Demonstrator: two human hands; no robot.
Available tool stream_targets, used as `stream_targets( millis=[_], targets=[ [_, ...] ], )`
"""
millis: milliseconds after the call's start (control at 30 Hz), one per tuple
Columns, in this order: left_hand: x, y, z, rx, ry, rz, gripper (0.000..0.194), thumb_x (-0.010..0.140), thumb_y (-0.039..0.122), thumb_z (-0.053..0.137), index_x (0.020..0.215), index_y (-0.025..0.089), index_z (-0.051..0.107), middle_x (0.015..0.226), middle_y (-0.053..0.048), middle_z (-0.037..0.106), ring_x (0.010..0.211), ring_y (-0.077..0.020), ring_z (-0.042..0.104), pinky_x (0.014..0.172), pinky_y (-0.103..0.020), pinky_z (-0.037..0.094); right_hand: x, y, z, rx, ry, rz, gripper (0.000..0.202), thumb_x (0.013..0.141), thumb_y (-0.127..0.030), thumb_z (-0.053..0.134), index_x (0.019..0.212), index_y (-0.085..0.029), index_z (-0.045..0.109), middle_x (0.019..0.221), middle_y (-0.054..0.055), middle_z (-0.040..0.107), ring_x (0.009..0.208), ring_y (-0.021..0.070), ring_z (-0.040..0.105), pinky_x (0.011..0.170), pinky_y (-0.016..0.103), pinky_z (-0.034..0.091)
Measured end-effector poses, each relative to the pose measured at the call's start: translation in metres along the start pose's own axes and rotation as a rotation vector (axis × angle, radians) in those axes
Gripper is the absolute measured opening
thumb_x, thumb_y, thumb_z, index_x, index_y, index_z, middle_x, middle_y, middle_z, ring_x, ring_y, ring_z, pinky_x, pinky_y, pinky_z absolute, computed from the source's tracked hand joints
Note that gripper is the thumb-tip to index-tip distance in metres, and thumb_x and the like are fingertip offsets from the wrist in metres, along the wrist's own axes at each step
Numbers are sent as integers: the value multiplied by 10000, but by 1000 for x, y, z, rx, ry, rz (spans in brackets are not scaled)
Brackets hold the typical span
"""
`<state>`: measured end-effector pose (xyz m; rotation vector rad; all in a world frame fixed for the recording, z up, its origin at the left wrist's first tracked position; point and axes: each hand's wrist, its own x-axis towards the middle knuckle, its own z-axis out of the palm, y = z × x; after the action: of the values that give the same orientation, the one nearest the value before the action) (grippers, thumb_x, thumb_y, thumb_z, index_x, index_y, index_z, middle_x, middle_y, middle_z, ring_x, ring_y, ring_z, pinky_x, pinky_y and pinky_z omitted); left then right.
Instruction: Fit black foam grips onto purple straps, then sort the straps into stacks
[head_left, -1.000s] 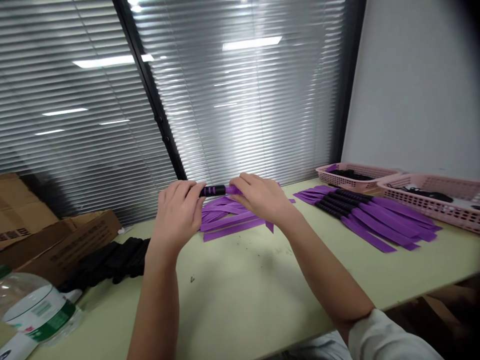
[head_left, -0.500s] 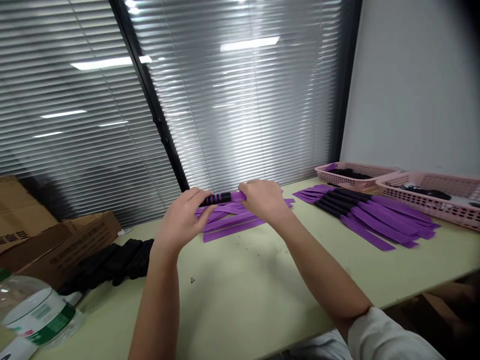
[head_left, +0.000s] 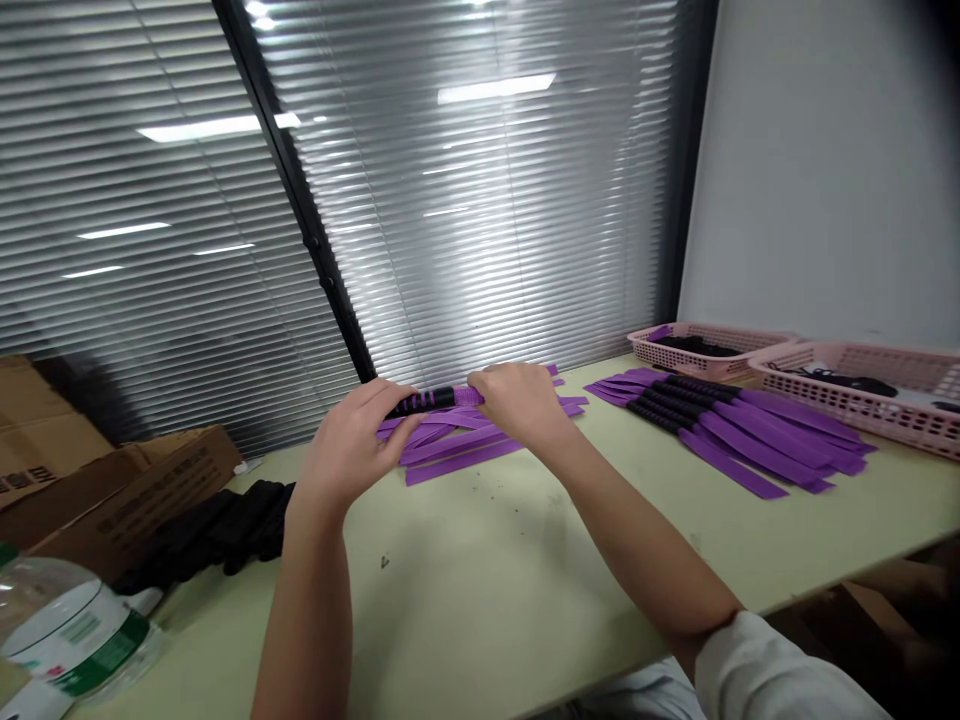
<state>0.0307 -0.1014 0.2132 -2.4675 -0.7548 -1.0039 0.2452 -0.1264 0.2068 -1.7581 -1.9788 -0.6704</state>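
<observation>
Silvery horizontal venetian blinds (head_left: 480,250) fill the background from nine o'clock through twelve, split at eleven by a slanting black mullion (head_left: 289,180) and ended near one by a dark upright frame (head_left: 684,200). Bright rectangular light strips (head_left: 495,88) show on them at ten and twelve. A plain pale wall (head_left: 832,180) stands at two; a pale yellow-green tabletop (head_left: 465,580) spreads across six.

Looks out on silvery slatted blinds (head_left: 465,250), a pale wall (head_left: 825,170) at right, and a cardboard box (head_left: 165,480) behind a green-capped bottle (head_left: 82,630) at left.

White glare across the blinds (head_left: 480,250)
</observation>
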Motion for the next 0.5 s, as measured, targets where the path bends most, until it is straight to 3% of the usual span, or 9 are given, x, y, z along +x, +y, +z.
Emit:
stream_targets(
  millis=[133,267,500],
  targets=[
    [-1,3,-3,-8,15,11,241,893,312,523,1065,183,631,956,-68,666,882,-203,613,766,-318,486,-2,0,-2,0,30,16,236,862,-145,446,838,-200,675,759,55,675,642,172,592,546,257,310],
    [1,11,2,-74,-16,29,231,894,317,524,1041,179,638,948,-66,671,863,-199,616,750,-309,490,-5,-3,-3,47,51,-2,293,931,-244,411,894,-220,700,778,58,689,642,171,602,521,252,290],
    [3,7,7,-88,-32,28,229,899,330,525,1035,185,637,954,-67,674,863,-201,622,754,-313,491,-2,-4,-4,49,-22,16,264,908,-223,443,928,-227,707,830,71,707,707,184,628,543,248,333]
  ],
)
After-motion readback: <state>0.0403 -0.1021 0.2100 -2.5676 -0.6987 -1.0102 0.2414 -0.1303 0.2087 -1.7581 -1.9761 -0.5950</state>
